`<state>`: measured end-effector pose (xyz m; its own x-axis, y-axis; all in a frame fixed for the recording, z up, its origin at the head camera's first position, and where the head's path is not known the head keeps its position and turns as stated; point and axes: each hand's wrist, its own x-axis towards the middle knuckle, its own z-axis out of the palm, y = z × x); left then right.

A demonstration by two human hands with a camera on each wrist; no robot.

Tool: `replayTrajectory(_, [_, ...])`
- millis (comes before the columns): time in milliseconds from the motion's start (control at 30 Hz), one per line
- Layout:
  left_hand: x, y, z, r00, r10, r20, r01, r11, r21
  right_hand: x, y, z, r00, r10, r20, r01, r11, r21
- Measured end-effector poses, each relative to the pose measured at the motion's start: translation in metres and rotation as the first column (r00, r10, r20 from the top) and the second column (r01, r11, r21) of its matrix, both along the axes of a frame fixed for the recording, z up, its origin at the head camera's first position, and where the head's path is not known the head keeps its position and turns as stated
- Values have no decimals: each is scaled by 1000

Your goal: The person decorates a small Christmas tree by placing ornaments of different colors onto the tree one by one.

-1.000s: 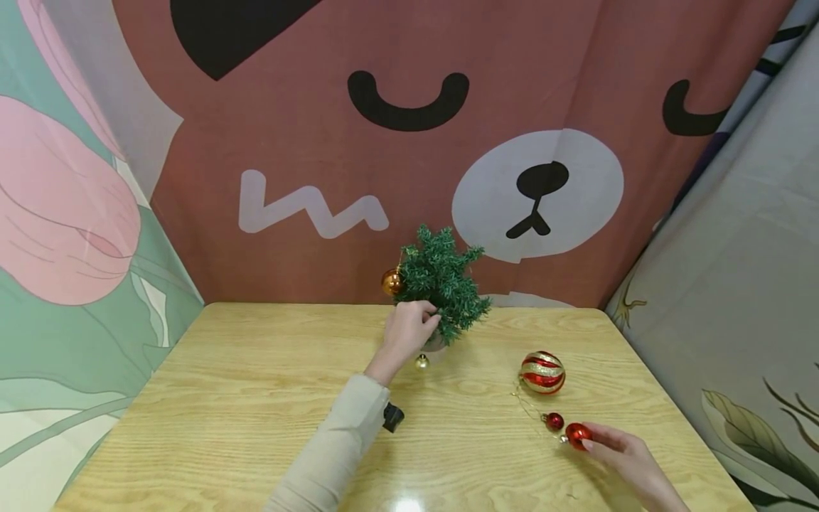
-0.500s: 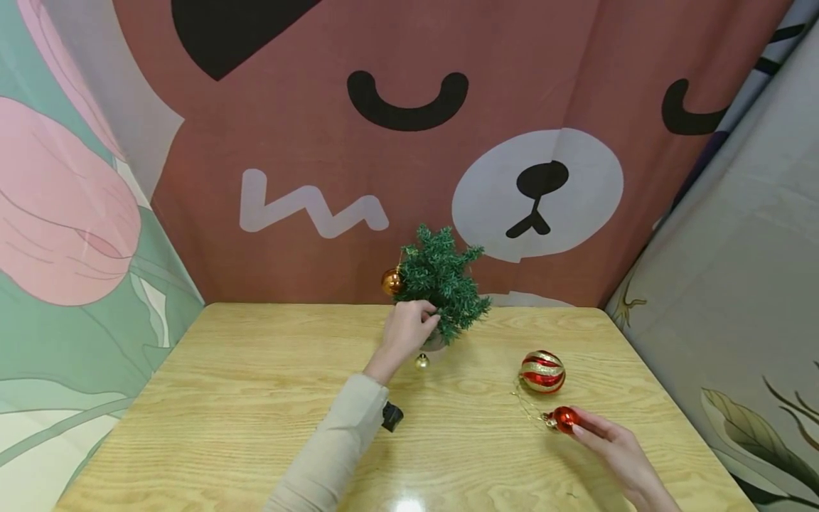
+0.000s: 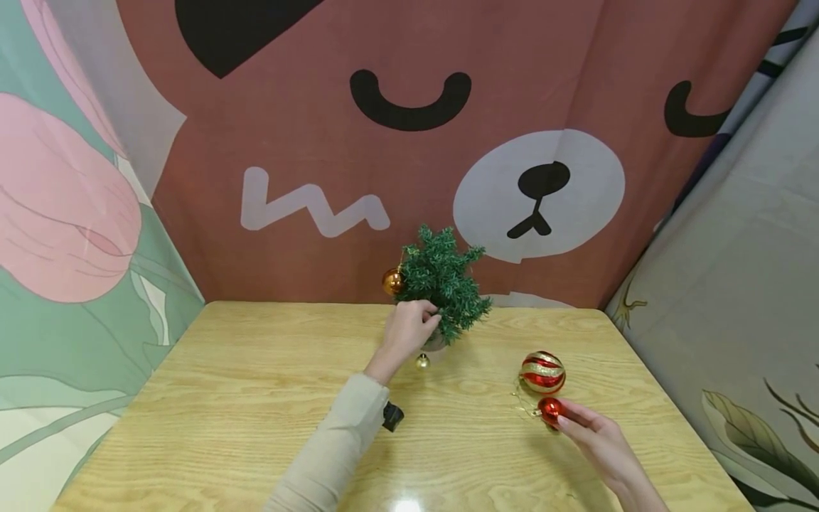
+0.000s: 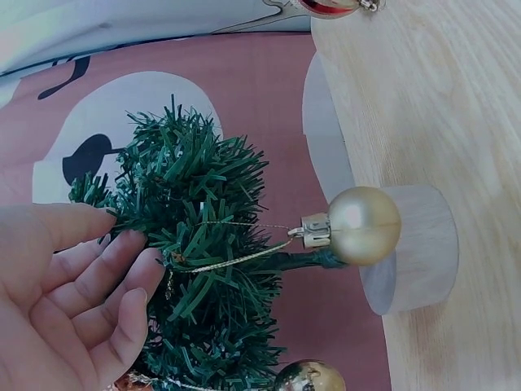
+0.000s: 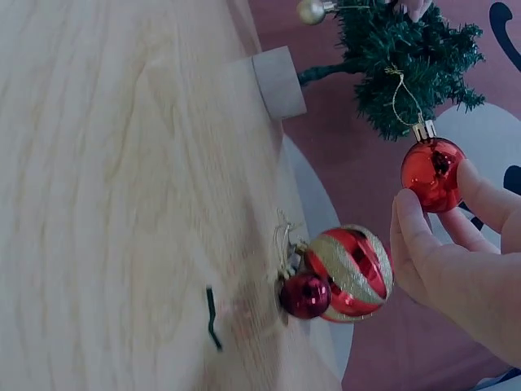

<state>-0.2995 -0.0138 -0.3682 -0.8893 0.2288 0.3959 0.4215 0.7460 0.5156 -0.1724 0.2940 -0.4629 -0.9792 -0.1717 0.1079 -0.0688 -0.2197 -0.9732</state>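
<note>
While my left hand touches the small, bristly green artificial tree, perhaps steadying it (pinching a sprig or not, cannot tell), my right hand grips a shiny red ball bauble. The bauble sits at the fingertips, ahead of the palm; presumably pinched by its sides so the gold loop is unobstructed. On the pale wooden worktop nearby: a red-and-gold striped ball.
</note>
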Motion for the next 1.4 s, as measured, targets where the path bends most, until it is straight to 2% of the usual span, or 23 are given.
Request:
replayTrajectory(233, [-1,1,0,1000,0,3,0,1000,-9,-2,-15,5,997,77,-15,-78,994,-83])
replayTrajectory(467, [0,0,1,1000,2,9,-2,1000,-7,-7,-28,5,999,35,-10,-35,996,-84])
replayTrajectory(733, [1,0,3,1000,-5,24,5,1000,-6,-12,-42,4,996,47,-78,-57,989,-135])
replayTrajectory(1100, [2,1,3,1000,2,15,-2,1000,4,-19,-59,9,998,35,-56,-46,979,-196])
replayTrajectory(1300, [1,0,2,1000,2,11,-2,1000,1,-24,-68,9,1000,-7,-22,2,976,-217])
replayTrajectory(1400, [2,0,2,1000,5,10,-5,1000,-1,-27,-73,9,1000,0,-17,-5,968,-251])
